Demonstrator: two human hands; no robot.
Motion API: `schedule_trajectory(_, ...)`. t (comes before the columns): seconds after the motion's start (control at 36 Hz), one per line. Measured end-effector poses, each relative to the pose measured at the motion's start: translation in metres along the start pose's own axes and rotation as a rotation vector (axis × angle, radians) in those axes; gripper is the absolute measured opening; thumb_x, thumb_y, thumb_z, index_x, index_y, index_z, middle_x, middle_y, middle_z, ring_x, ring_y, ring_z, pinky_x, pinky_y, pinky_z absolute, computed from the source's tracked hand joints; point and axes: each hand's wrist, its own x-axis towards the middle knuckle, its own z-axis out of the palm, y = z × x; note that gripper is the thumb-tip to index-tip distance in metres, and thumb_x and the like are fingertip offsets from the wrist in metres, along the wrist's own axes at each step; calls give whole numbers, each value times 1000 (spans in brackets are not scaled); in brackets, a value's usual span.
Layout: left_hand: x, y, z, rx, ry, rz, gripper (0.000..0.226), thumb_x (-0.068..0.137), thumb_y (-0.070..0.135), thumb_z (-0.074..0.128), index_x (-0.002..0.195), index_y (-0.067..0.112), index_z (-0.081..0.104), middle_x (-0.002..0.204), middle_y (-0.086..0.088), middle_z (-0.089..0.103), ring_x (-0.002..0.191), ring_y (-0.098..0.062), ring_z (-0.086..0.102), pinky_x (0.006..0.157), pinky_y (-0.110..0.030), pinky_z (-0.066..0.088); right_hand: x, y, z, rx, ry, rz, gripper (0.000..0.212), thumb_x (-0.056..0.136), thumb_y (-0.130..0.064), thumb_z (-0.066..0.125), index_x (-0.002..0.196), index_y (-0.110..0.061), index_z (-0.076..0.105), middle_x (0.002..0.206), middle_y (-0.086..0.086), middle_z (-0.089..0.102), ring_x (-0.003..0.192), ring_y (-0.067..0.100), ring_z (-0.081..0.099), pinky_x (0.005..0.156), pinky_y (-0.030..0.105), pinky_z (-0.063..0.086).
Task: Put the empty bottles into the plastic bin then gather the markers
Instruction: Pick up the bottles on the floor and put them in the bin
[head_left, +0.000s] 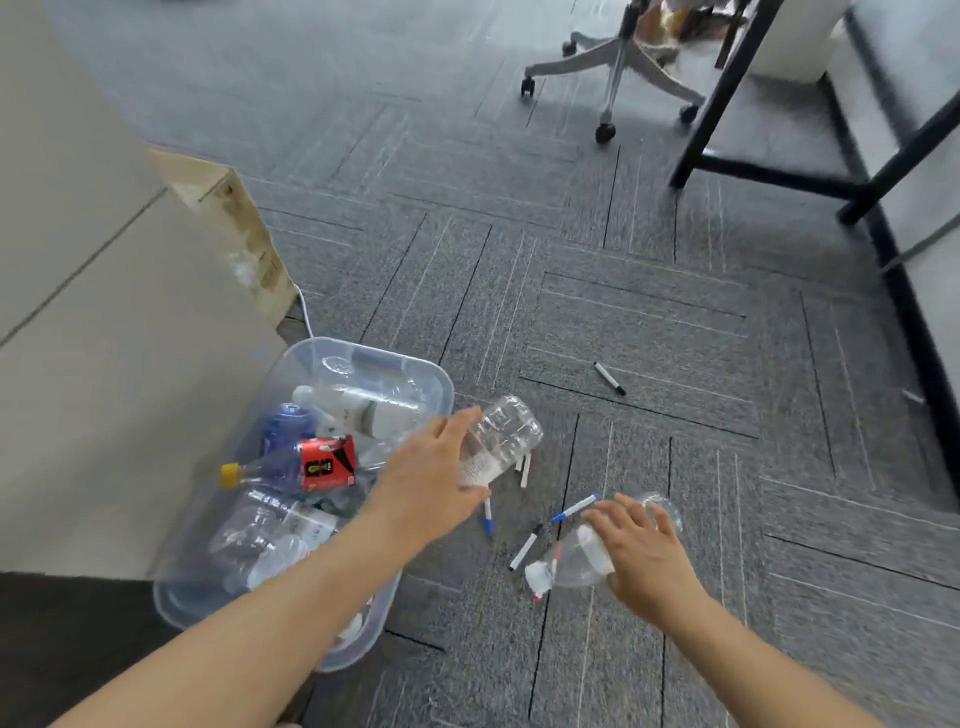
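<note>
A clear plastic bin (436, 376) stands on the carpet at lower left, holding several empty bottles, one with a red label (327, 463). My left hand (434, 475) grips a clear empty bottle (506, 436) just off the bin's right rim. My right hand (641, 553) is closed over a second clear bottle (571, 564) with a white cap, low above the floor. Several markers lie between my hands: a blue-capped one (574, 508), a black-capped one (524, 548), another blue one (488, 522). A black marker (609, 378) lies farther off on the carpet.
A beige cabinet (88, 312) and a cardboard box (234, 228) flank the bin on the left. An office chair base (613, 67) and black table legs (727, 88) stand at the upper right. Grey carpet tiles (675, 312) cover the floor.
</note>
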Motion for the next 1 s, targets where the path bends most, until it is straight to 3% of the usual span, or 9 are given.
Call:
schedule_trajectory(0.06,-18,-13,-20,-35,25,-95,84,77,37,77,146,28,30,124,4,53,103,-15,52,96,-31,44,-10,-11,-22,-14,15,-28,74,82,-8,60,143,-33,29,152,-9,29,145,20,15,117,42,1)
schedule_trajectory(0.19,-52,-40,-54,-173,50,-363,100,68,51,79,149,21,28,143,-5,43,131,-26,45,108,-43,39,-29,-38,-80,-56,80,-93,66,79,-14,60,137,-35,35,144,-11,35,141,18,23,113,40,10)
schedule_trajectory(0.28,-69,-45,-77,-272,111,-457,89,71,49,80,141,19,36,136,-7,46,125,-28,48,103,-40,43,-31,-55,-112,-68,148,-135,64,76,-23,64,134,-33,39,140,-11,41,137,18,31,109,39,15)
schedule_trajectory(0.36,-87,-54,-106,-376,224,-487,71,77,42,78,136,21,44,130,-3,55,114,-25,56,96,-39,48,-24,-82,-143,-54,202,-170,69,77,-27,68,139,-30,38,143,-9,39,138,19,29,110,41,16)
schedule_trajectory(0.47,-117,-71,-135,-458,380,-526,63,82,32,75,136,17,47,127,-3,59,103,-21,59,83,-30,44,0,-133,-173,-16,248,-207,69,79,-27,66,141,-30,35,143,-7,39,136,19,28,109,40,13)
schedule_trajectory(0.64,-142,-91,-153,-461,417,-577,41,86,30,71,123,19,57,112,4,65,89,-13,58,75,-27,40,47,-225,-192,23,332,-302,67,79,-21,65,139,-28,35,139,-3,41,134,23,29,110,46,16)
schedule_trajectory(0.75,-135,-93,-157,-459,472,-559,29,86,28,70,114,20,63,101,6,67,91,-15,62,76,-27,43,65,-264,-194,49,395,-373,72,84,-9,60,146,-27,27,153,-2,28,145,26,14,115,45,5)
schedule_trajectory(0.86,-120,-88,-156,-454,570,-497,19,89,25,65,107,20,68,96,5,68,90,-15,64,78,-29,49,75,-253,-189,31,371,-341,73,84,-4,57,145,-28,27,156,-3,22,147,25,8,115,47,4)
schedule_trajectory(1.0,-95,-72,-136,-473,507,-438,16,90,25,65,106,22,68,94,7,69,85,-8,64,72,-27,53,66,-186,-166,43,311,-237,71,79,-8,61,141,-28,33,152,-3,28,143,23,13,113,45,14)
